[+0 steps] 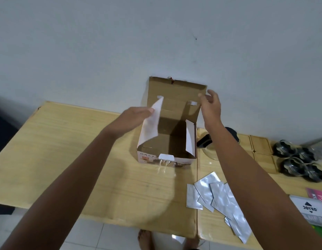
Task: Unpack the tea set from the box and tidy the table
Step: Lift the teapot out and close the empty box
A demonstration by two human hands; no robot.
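Observation:
An open cardboard box (167, 141) stands on the wooden table (66, 150), its big lid flap leaning up against the wall. Its inside looks empty and dark. My left hand (133, 118) pinches the box's white left side flap (151, 125) near its top corner. My right hand (210, 103) hovers by the right edge of the raised lid, fingers apart, holding nothing. Several dark glass cups (299, 163) sit grouped at the far right. A glass teapot with a black lid (208, 141) is partly hidden behind my right forearm.
Several silver foil packets (219, 199) lie scattered on the right table part. Wooden coasters (261, 147) rest beside the cups. A grey Joyko package (309, 210) and pink and green items sit at the right edge. My bare feet show below the table's front edge.

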